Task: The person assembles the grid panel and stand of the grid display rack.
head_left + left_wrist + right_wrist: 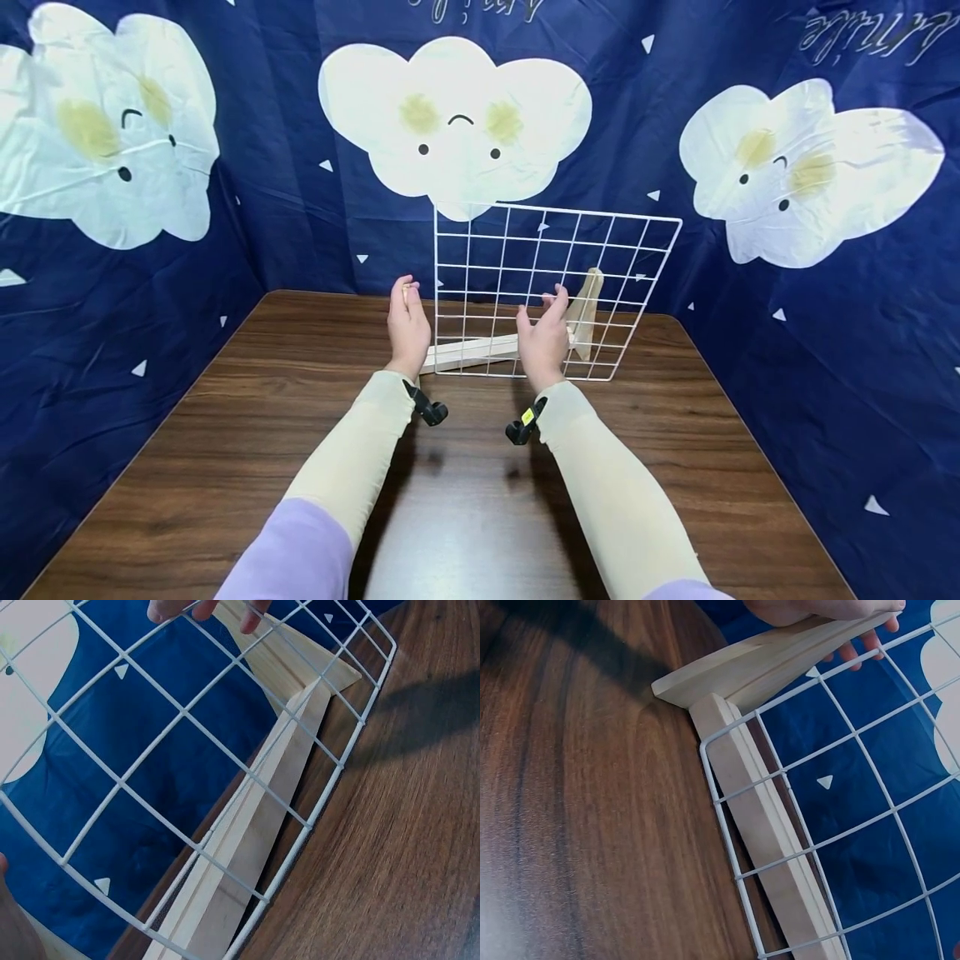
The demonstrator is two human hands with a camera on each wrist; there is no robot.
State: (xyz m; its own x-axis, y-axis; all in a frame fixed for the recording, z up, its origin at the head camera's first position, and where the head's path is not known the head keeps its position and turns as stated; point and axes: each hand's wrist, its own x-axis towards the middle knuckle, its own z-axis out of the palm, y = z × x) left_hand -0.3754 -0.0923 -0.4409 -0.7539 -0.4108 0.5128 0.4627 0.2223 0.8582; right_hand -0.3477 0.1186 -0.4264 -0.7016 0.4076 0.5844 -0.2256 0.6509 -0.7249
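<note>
Standing upright just before a wooden crossbar on the bench, a white wire grid is shown. The left wooden side panel is gripped by the left hand's curled fingers; the right hand's are partly spread near the grid, its grip unclear.

Here's the white wire grid, standing up just toward three o'clock of the head view's centre, open squares all over! Behind its lower rows, the pale wooden bar, ridged lengthwise, runs off toward three o'clock from below the left hand. And that hand grips the left end piece, pale wood, barely peeking out in the head view. At two o'clock from the right hand, the right end piece, narrow-topped, stands behind the wires. Right hand's fingers at the mesh, grip unclear!
</note>
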